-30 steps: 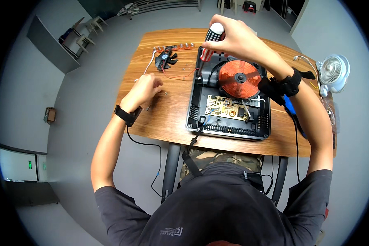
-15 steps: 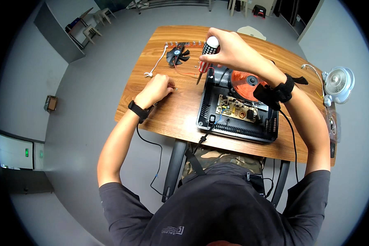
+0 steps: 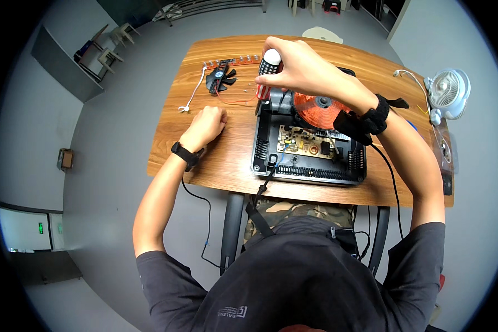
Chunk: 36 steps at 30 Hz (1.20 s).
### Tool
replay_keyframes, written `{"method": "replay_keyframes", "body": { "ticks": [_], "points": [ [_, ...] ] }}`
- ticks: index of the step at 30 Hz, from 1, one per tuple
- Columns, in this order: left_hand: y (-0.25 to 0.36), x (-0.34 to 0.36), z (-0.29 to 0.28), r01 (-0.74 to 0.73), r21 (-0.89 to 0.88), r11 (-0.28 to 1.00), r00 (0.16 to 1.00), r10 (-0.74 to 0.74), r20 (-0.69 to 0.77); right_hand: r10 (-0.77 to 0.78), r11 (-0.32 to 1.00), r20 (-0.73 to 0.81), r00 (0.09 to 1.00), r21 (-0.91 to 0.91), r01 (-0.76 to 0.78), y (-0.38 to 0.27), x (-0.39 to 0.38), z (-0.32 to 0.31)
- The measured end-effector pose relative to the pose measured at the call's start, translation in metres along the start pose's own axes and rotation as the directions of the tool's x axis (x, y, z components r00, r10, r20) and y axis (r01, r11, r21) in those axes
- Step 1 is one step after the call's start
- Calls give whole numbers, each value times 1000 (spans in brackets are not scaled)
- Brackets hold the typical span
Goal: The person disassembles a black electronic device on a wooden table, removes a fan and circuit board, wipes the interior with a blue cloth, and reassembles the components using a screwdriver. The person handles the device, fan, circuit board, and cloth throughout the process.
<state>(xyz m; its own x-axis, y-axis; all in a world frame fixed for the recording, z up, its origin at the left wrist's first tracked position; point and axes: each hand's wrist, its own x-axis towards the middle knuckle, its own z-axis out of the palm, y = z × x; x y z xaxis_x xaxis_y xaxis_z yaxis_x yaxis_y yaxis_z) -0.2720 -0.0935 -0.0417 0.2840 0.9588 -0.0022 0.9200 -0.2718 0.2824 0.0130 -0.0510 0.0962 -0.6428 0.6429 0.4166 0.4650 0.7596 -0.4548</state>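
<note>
My right hand (image 3: 301, 66) grips a screwdriver (image 3: 269, 67) with a white-capped, black-and-white patterned handle and a red-striped lower part. It points downward at the far left corner of an open black appliance housing (image 3: 310, 178); whether its tip touches anything I cannot tell. Inside the housing sit a round copper coil (image 3: 315, 113) and a tan circuit board (image 3: 304, 143). My left hand (image 3: 206, 127) rests on the table left of the housing with its fingers curled; what they hold, if anything, is hidden. Beyond it lies a black fan (image 3: 220, 78) with red wires.
The wooden table (image 3: 171, 146) carries a narrow orange-red circuit strip (image 3: 238, 60) and a white cable (image 3: 196, 91) at the far left. A small pale blue desk fan (image 3: 448, 95) stands on the right. A black cord (image 3: 265, 185) leaves the housing's near edge.
The view has shifted, so the table sits further left. A small bit seen at my left fingertips no longer shows. My right hand keeps its grip on the screwdriver.
</note>
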Motion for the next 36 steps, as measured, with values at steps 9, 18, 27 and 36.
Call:
{"method": "replay_keyframes", "body": {
  "ticks": [9,18,27,36],
  "points": [
    [4,-3,6,-7,68,998,999,10,-43,-19,1000,-11,1000,20,19,7,-4,6],
    [8,-7,-28,1,-132,991,999,-6,-37,-6,999,-36,999,53,8,3,-7,-4],
    [42,0,-42,-117,-380,918,993,117,-24,120,962,55,991,241,-130,1,-14,-11],
    [60,6,-33,-119,-417,901,992,129,-3,152,960,36,988,234,-157,5,-23,-17]
  ]
}}
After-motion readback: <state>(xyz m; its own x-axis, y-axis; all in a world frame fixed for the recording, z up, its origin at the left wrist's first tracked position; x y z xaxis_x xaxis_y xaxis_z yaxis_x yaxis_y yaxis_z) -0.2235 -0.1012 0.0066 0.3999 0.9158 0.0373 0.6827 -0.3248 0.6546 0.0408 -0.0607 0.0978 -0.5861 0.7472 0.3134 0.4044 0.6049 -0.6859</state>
